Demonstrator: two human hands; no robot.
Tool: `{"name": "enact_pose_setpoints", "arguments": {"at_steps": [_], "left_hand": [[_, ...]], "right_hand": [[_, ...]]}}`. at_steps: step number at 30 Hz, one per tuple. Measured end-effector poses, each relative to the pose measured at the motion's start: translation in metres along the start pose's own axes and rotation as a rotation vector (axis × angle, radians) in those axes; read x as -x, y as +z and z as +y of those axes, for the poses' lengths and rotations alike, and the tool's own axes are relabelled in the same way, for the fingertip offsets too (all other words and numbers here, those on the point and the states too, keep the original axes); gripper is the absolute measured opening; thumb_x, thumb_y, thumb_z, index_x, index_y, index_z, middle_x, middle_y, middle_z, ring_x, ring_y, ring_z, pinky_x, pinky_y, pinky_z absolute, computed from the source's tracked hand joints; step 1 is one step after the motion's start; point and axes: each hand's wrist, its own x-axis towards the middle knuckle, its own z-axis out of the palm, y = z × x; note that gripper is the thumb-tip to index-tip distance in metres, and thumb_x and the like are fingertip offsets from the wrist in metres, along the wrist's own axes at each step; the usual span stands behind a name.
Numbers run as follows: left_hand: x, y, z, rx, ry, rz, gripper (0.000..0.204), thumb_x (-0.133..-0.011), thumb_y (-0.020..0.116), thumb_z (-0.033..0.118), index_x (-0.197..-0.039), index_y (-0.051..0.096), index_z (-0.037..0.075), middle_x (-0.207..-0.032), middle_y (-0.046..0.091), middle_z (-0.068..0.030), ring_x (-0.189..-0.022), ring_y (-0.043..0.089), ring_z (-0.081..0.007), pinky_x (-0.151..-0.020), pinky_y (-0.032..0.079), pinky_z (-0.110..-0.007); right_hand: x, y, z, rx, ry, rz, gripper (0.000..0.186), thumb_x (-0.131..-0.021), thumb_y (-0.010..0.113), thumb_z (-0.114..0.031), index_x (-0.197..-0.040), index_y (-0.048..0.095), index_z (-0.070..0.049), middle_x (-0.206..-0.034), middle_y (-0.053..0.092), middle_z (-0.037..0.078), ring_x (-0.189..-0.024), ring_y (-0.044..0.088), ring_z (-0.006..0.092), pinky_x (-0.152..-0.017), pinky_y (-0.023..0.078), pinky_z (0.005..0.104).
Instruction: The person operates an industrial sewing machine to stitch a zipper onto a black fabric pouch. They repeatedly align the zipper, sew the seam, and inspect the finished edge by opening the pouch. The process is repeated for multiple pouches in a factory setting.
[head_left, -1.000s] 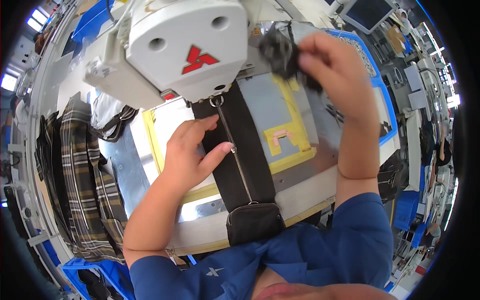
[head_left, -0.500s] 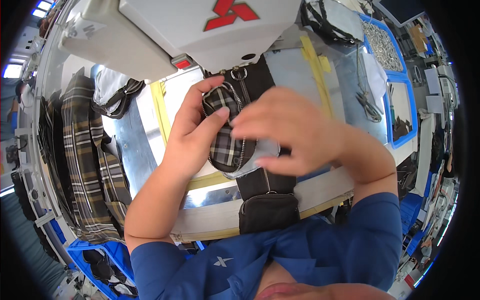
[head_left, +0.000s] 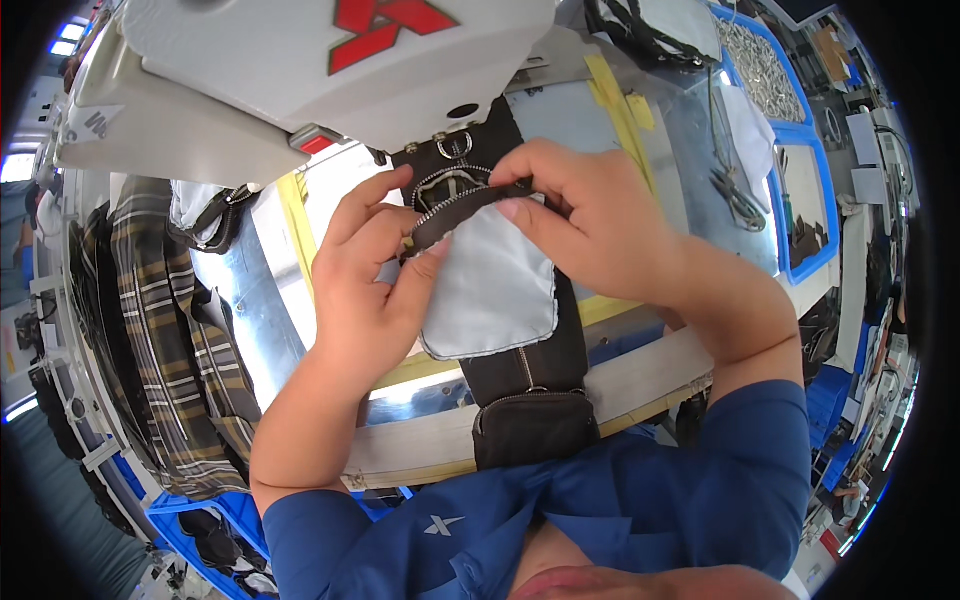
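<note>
Between my hands is a zippered pouch piece (head_left: 490, 290), its silvery-grey lining lying face up toward me. A dark zipper edge (head_left: 470, 212) curves across its far end. My left hand (head_left: 375, 265) pinches that edge at its left end, thumb below. On the other end, my right hand (head_left: 610, 220) is closed with thumb and fingers on the edge. Underneath runs a long black fabric panel (head_left: 520, 372) with a zipper down it. A metal D-ring (head_left: 455, 147) sits at its far part, and a small black zippered pouch (head_left: 535, 428) at its near end.
A large white machine head (head_left: 300, 60) overhangs the work from the far left. Plaid fabric pieces (head_left: 165, 340) are stacked at the left. Blue trays stand at the right, one with small metal parts (head_left: 765, 85). Yellow tape (head_left: 620, 115) marks the tabletop.
The pouch piece was plaid side up and now shows its grey lining. My right hand moved from a blurred reach to grip the far zipper edge. The view shifted slightly.
</note>
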Motion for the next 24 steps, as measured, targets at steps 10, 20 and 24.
{"name": "enact_pose_setpoints", "arguments": {"at_steps": [10, 20, 24], "left_hand": [[0.007, 0.015, -0.008, 0.227, 0.061, 0.169, 0.033, -0.088, 0.083, 0.001, -0.118, 0.068, 0.001, -0.103, 0.074, -0.0130, -0.087, 0.071, -0.0193, -0.077, 0.057, -0.030], [0.008, 0.009, -0.001, 0.267, -0.150, 0.066, 0.011, -0.096, 0.078, 0.005, -0.104, 0.073, -0.001, -0.092, 0.074, -0.0067, -0.074, 0.064, -0.0106, -0.069, 0.054, -0.026], [0.008, 0.006, 0.004, 0.332, -0.229, -0.002, 0.012, -0.097, 0.078, 0.005, -0.106, 0.073, -0.001, -0.090, 0.074, -0.0036, -0.077, 0.062, -0.0077, -0.070, 0.053, -0.024]], "right_hand": [[-0.001, 0.011, 0.010, -0.018, -0.259, 0.025, 0.016, -0.093, 0.074, -0.011, -0.107, 0.067, -0.009, -0.092, 0.069, 0.010, -0.077, 0.068, 0.0322, -0.065, 0.052, 0.0416], [-0.003, 0.001, 0.004, -0.045, -0.209, -0.017, 0.011, -0.091, 0.077, -0.012, -0.099, 0.071, -0.007, -0.088, 0.068, 0.009, -0.076, 0.066, 0.0303, -0.066, 0.052, 0.0407], [-0.004, 0.004, 0.009, -0.047, -0.243, -0.050, 0.011, -0.092, 0.077, -0.014, -0.097, 0.072, -0.006, -0.084, 0.067, 0.009, -0.076, 0.065, 0.0311, -0.066, 0.052, 0.0418]]}}
